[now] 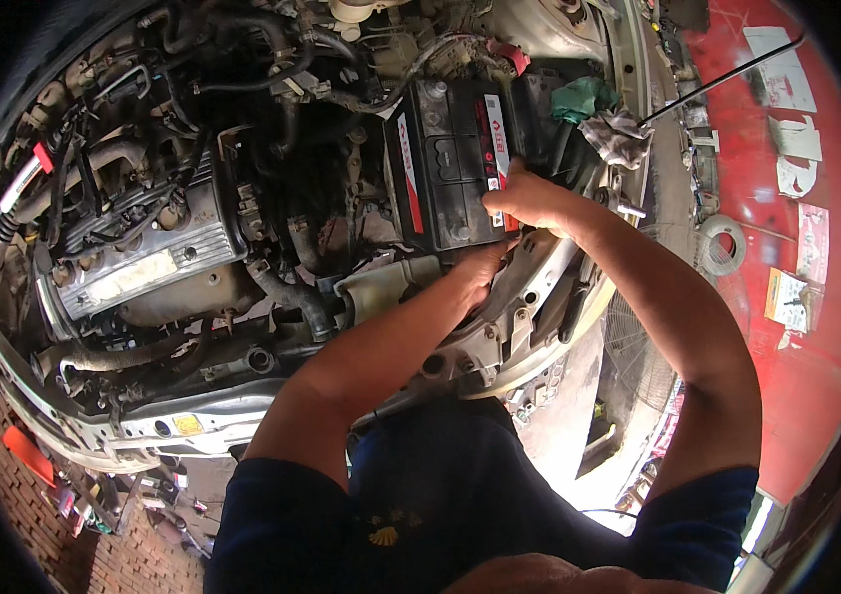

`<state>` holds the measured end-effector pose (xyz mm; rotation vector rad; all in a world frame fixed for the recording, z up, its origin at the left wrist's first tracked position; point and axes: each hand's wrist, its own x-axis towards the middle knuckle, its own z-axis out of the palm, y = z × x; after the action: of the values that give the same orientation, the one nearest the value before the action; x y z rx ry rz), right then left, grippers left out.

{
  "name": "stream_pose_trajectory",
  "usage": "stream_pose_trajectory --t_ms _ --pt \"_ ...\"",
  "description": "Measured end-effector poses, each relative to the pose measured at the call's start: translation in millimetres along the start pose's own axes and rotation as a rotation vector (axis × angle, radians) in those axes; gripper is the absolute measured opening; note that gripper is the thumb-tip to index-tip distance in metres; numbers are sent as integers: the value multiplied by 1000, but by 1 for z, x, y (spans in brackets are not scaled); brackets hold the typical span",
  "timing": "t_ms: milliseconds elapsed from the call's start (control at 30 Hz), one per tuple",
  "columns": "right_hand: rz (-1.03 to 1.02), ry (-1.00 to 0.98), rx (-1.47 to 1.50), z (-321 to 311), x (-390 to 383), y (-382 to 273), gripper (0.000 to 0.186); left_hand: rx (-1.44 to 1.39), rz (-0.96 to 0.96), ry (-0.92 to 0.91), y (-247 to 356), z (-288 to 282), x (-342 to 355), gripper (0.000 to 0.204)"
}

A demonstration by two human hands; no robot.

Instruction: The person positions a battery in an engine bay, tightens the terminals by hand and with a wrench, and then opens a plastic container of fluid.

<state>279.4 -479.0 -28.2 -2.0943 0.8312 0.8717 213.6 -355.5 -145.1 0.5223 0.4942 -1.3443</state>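
Observation:
A black car battery (pixel 440 163) with red-and-white side labels sits at the right of the engine bay. My right hand (pixel 526 201) grips its right side near the front corner, fingers curled against the case. My left hand (pixel 482 269) is at the battery's lower front edge, reaching beneath it; its fingertips are partly hidden. A green cloth (pixel 579 97) and a pale crumpled rag (pixel 619 139) lie just right of the battery.
The engine (pixel 143 267) with hoses fills the left side. The car's front body rail (pixel 529 327) runs below my hands. A thin rod (pixel 718 79) stands at right, beside a red surface (pixel 767 386) with paper scraps. Brick paving (pixel 113 544) shows lower left.

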Motion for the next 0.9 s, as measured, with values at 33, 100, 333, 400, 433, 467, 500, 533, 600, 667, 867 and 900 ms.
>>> stream_pose_trajectory --t_ms 33,100,333,400,433,467,500,533,600,667,867,900 --pt "5 17 6 0 1 -1 73 9 18 -2 1 1 0 44" --pt "20 53 24 -1 0 -4 73 26 46 -6 -1 1 2 43" --pt "86 -92 99 -10 1 -19 70 38 40 -5 -11 -18 27 45" --pt "180 -199 216 -15 6 -18 73 30 34 -3 -9 -14 22 46" --pt "190 -206 222 -15 7 -16 76 40 57 0 -9 -12 18 46" --pt "200 -214 229 -13 9 -14 78 51 80 2 -9 -10 15 46" --pt "205 -223 230 -12 12 -14 81 47 84 -23 -10 -14 17 46" --pt "217 -338 230 -16 14 -14 102 45 88 -49 -11 -17 20 45" --pt "238 -289 175 -14 19 -12 104 44 101 -76 -13 -21 26 44" --pt "237 -281 146 -13 24 -8 110 47 121 -80 -16 -23 29 43" --pt "136 -219 138 -12 16 -12 100 -42 -12 -220 -18 -32 28 40" --pt "134 -211 124 -12 13 -16 102 -38 -1 -209 -17 -31 27 40"
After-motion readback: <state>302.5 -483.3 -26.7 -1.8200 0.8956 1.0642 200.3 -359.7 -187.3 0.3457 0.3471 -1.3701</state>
